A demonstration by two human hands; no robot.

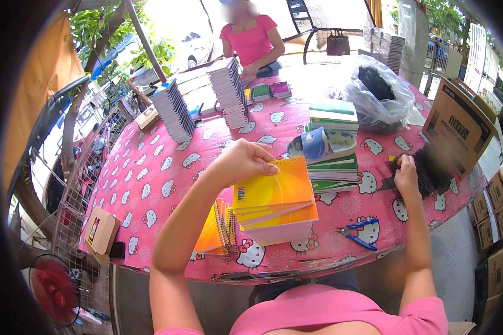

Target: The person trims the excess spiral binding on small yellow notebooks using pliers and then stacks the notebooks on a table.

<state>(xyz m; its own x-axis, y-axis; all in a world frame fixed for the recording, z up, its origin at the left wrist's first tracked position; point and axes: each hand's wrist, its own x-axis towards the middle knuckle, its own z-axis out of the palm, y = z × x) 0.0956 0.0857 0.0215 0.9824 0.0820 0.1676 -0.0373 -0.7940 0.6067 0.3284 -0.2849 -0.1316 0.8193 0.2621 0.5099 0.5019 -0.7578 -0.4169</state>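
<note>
My left hand (250, 163) bends over the top of a stack of yellow-orange notepads (274, 195), thumb on the cover and fingers at the punched far edge, pinching the top one. The upper pads lie slightly fanned, and no coil shows along their holes. On the right, my right hand (406, 174) is closed at a loose pile of black binding coils (432, 170), its fingertips partly hidden. A pair of blue-handled pliers (363, 234) lies between the stack and my right forearm. Left of the stack are several orange notebooks with coils (217, 228).
Behind the pads stands a green notebook stack (335, 173) with a blue-patterned item (322, 143) on top. A plastic bag (374, 97) of black coils, a carton (458, 125) and two tall notebook stacks (229, 95) surround it. A person (251, 42) sits across the table.
</note>
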